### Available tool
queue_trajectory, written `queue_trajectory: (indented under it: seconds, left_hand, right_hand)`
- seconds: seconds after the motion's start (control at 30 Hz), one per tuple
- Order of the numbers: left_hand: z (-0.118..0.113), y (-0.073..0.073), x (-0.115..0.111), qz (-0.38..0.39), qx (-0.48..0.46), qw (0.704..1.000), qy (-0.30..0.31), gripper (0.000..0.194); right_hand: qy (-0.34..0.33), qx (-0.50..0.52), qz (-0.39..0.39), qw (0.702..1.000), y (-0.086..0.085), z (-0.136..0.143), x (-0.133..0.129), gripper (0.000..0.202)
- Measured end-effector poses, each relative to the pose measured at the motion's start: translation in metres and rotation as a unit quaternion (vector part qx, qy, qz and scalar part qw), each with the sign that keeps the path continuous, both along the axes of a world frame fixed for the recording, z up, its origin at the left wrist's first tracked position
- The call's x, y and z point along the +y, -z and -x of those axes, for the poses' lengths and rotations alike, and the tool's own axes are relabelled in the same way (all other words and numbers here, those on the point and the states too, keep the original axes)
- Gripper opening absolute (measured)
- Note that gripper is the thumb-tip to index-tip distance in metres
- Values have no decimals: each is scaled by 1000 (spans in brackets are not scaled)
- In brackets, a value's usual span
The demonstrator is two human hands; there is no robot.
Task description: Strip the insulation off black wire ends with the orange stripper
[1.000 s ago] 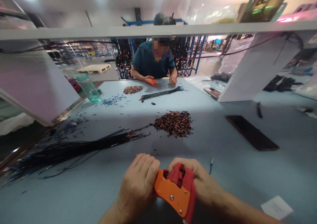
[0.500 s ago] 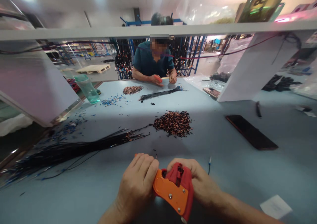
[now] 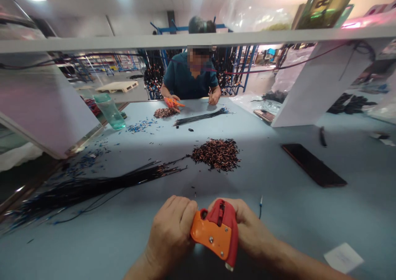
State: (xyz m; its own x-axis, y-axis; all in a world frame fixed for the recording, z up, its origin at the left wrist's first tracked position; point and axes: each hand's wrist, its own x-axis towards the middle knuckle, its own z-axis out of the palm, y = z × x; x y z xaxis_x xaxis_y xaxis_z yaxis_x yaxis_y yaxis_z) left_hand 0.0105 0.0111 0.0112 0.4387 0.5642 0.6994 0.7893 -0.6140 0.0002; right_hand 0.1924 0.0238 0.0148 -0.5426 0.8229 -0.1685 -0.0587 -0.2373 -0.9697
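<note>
My left hand is wrapped round the handles of orange-and-red crimping pliers, whose head points right and toward me. Behind that head, my right hand curls in close; its fingertips and anything in them are hidden. Beyond my hands lies a heap of small black-and-copper pieces, perhaps ferrules. A bundle of black wires stretches across the left, with blue bits at the near end and coppery tips by the heap. One short blue-ended piece rests to the right of my right hand.
Across the table, a co-worker holds an orange tool beside another wire bundle. A dark phone and a paper slip lie right. A green bottle stands far left. An overhead shelf spans the view.
My pliers have shifted slightly left and turned a little; both hands keep their places around them. The co-worker's tool hand has moved toward the copper-coloured heap on their side.
</note>
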Motion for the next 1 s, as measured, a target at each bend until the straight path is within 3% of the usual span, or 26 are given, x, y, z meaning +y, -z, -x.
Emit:
queue_trajectory:
  seconds: [0.5, 0.8, 1.0]
  left_hand:
    - [2, 1, -3, -16, 2, 1000, -10, 27]
    - [5, 10, -2, -11, -4, 1000, 0, 36]
    - [8, 6, 2, 40, -40, 998, -30, 35]
  right_hand:
    - [-9, 21, 1, 1000, 1, 3, -3, 14]
    - [-30, 31, 3, 999, 0, 6, -3, 20]
    - [-22, 2, 2, 1000, 1, -1, 6, 16]
